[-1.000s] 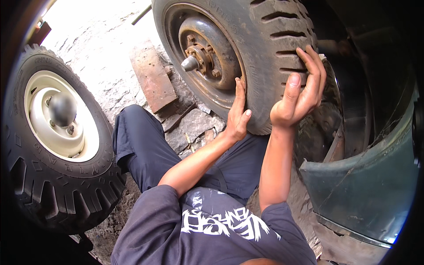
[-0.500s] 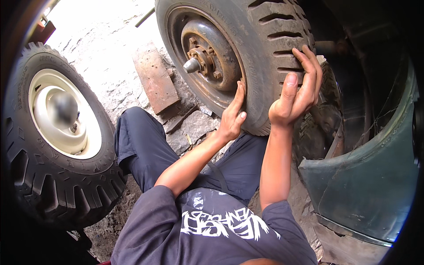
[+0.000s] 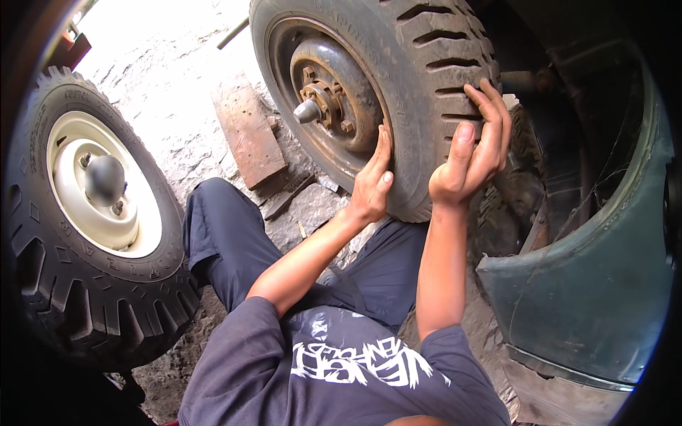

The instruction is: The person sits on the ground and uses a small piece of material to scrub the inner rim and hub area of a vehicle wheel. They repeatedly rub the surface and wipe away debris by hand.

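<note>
In front of me stands a worn wheel [image 3: 405, 106] with a chunky-treaded black tyre, a rusty brown rim and a grey cap at its hub. My left hand [image 3: 371, 188] lies nearly flat on its near side, fingers stretched along the edge where rim and tyre meet, thumb apart. On the tread side, my right hand [image 3: 469, 163] has its fingers slightly bent toward the tyre's blocks and its thumb raised. Neither hand is closed round anything. Whether the right palm touches the rubber, I cannot tell.
A second wheel [image 3: 92, 277] with a cream rim stands at my left. Beyond my knee, a reddish-brown block [image 3: 250, 135] lies on the rough stony ground [image 3: 156, 92]. At right, a dark green curved fender [image 3: 575, 305] borders the dark wheel well.
The worn wheel and both hands appear a little lower and further left in the picture, as the view shifts slightly. Both hands keep their places against the tyre.
</note>
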The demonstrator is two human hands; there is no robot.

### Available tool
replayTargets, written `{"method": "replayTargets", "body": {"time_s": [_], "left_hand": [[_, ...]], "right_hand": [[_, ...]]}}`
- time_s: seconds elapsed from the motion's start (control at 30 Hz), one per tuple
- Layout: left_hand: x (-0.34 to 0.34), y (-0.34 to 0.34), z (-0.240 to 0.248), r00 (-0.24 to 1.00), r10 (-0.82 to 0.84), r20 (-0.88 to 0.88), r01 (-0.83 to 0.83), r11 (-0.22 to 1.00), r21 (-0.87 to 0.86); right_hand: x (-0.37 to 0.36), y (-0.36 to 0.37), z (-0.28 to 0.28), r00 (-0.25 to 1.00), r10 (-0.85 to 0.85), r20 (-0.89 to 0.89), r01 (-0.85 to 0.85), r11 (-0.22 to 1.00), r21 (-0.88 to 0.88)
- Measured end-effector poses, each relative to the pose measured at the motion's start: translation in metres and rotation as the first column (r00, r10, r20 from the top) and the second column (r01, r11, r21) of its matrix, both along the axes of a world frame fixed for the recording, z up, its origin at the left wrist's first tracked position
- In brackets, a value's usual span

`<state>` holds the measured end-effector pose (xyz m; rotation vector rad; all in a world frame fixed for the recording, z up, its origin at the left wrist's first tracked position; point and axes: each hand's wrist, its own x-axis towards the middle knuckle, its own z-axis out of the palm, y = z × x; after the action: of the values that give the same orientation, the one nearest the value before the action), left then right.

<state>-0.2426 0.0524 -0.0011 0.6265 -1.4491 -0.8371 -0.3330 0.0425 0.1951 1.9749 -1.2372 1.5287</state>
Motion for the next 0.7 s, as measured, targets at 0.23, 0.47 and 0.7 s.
{"method": "replayTargets", "body": {"time_s": [0.23,0.47,0.7], "left_hand": [[0.007,-0.041,0.045,0.978,0.122,-0.166,-0.116,0.992,0.047],[0.009,-0.021,0.020,0.997,0.037,-0.061,-0.037,0.999,-0.006],[0.005,-0.032,0.028,0.985,0.128,-0.113,-0.121,0.990,0.072]], "right_hand": [[0.004,0.001,-0.002,1.000,-0.009,-0.006,0.009,1.000,0.022],[0.003,0.000,-0.001,1.000,-0.011,-0.009,0.011,1.000,0.002],[0.004,0.000,-0.001,0.999,-0.022,-0.027,0.021,1.000,-0.006]]}}
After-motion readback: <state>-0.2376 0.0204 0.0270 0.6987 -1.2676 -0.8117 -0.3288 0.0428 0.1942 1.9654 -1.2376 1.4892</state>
